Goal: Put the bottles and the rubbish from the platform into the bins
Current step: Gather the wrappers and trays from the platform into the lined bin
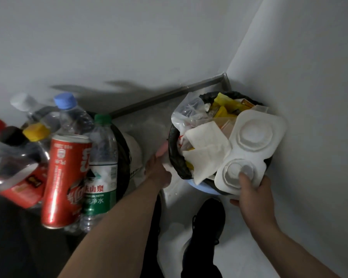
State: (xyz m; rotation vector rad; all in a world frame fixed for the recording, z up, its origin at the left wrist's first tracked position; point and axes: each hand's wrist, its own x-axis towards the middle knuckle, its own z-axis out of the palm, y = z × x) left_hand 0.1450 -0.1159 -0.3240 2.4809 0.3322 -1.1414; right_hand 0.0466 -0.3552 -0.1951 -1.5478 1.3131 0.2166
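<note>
Pressing down on a white moulded pulp cup carrier [251,145] atop the overfull rubbish bin [174,155], right hand [253,194] with thumb over the near cup well and fingers [234,202] curled under the near edge, holding the carrier. Left hand [158,169] just left of that bin at its black-lined rim; fingers hidden behind the hand, so cannot tell whether curled on the liner or only touching it. Best done, by judgement, by pushing the carrier flat and inward, away from the wall corner, while steadying the rim so the bin does not tip. White paper napkins [206,146] and a clear plastic bag [186,111] heaped left of the carrier, above rim level and likely to spill if shoved hard. Little spare room: walls close behind and right of the rubbish bin. Left of it, across a strip of bare floor, a second bin [127,149] crammed with bottles: a green-capped water bottle [101,157], a blue-capped bottle [68,115], a red drinks can [65,179]. Black shoe [208,221] just below the rubbish bin, limiting stepping room.
</note>
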